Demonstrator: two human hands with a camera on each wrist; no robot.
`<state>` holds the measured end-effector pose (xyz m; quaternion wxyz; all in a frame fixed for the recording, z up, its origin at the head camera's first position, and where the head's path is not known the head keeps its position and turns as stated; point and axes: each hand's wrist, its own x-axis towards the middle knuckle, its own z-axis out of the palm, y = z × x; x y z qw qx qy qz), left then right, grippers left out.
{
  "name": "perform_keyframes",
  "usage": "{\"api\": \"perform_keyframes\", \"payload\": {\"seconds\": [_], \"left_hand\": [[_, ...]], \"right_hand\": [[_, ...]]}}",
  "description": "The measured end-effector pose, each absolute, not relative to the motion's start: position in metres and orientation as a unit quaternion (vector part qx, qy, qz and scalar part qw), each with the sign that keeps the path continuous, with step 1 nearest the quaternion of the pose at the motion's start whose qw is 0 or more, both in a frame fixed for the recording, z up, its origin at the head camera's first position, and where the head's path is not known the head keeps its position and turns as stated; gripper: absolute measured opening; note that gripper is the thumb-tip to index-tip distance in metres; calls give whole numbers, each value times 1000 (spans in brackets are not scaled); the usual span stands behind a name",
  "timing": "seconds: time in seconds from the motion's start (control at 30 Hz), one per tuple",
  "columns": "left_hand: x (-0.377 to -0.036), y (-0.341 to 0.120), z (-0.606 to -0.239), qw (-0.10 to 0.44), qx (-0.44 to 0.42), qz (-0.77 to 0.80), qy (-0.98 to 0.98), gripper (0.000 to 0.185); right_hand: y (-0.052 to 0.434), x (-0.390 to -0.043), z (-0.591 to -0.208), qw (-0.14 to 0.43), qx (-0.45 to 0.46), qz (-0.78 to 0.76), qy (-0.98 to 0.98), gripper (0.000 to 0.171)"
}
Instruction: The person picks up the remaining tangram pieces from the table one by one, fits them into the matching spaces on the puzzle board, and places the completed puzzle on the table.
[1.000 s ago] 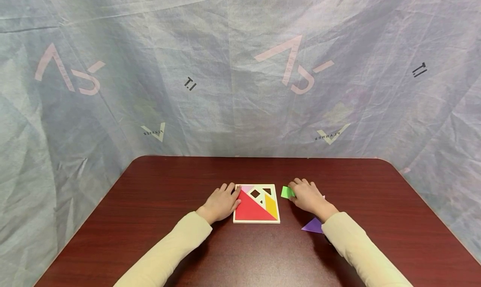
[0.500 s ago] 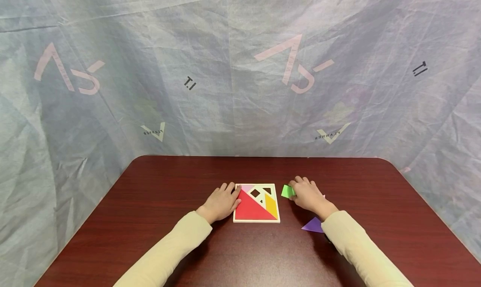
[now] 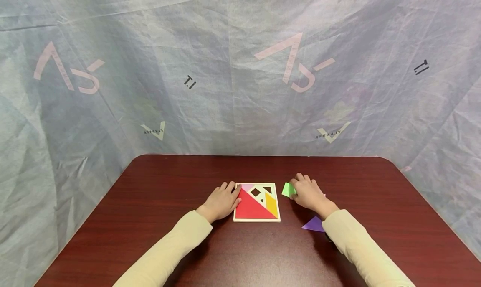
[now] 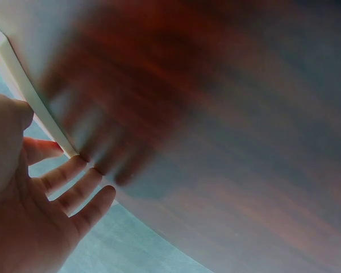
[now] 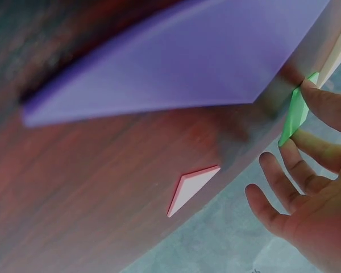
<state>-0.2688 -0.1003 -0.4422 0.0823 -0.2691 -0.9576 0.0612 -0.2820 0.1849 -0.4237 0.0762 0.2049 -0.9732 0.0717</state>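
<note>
L hand (image 3: pixel 221 202) flat, fingers straight, on puzzle tray (image 3: pixel 257 220) edge; R hand (image 3: pixel 309 193) pinches green piece (image 3: pixel 288 189) — tilted up.

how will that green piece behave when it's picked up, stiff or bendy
Probably stiff: the green piece keeps straight edges while the right hand pinches it tilted off the table. It looks thin and flat, so likely light, and it won't roll. Its smooth faces could slip from a loose grip.

Even, soft lighting is given in the head view, with bowing at the frame edges. Heavy close-range blur is shown in both wrist views.
</note>
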Motion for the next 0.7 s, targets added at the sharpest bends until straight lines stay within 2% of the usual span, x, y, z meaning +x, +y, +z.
{"api": "perform_keyframes", "payload": {"seconds": [0.53, 0.7], "left_hand": [[-267, -100, -439, 82, -270, 68, -957, 45], [-268, -100, -440, 90, -272, 71, -955, 45]], "right_hand": [[186, -282, -422, 106, 200, 60, -972, 41], [185, -282, -420, 118, 201, 48, -971, 38]]}}
